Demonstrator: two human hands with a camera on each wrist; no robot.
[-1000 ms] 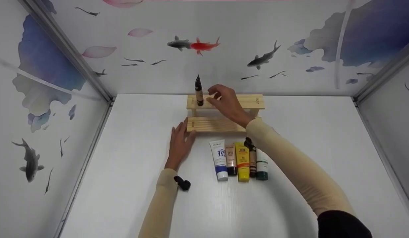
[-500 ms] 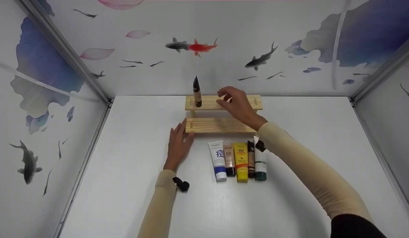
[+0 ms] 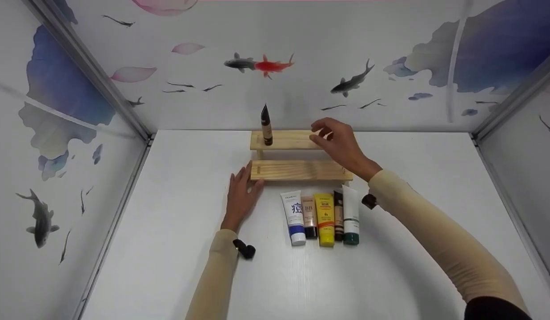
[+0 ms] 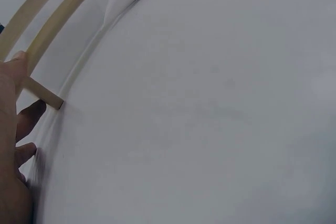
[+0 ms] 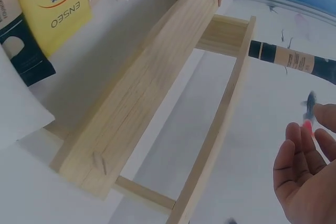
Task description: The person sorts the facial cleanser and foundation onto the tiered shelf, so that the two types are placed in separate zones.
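Your rack (image 3: 301,170) was pale wood, two flat planks at stepped heights, with straight grain showing along the lower one. A slim dark tube (image 3: 266,129) with a beige label stood upright at the left end of the upper plank, its body tapering to a thin edge at the top. On the smooth white table (image 3: 168,213), in front of the rack, five soft tubes lay side by side: a white one with a blue band (image 3: 293,218), a beige one (image 3: 309,217), a yellow one (image 3: 326,220), a dark one (image 3: 339,215) and a white one with a green cap (image 3: 351,218).

A second earlier your right hand (image 3: 339,140) was just beside the standing tube; now it had moved off toward the rack's right end, while the tube stayed put. Your right fingers curved loosely, thumb apart, holding nothing. Your left hand (image 3: 242,195) touched the rack's left end, fingers extended and thumb apart.
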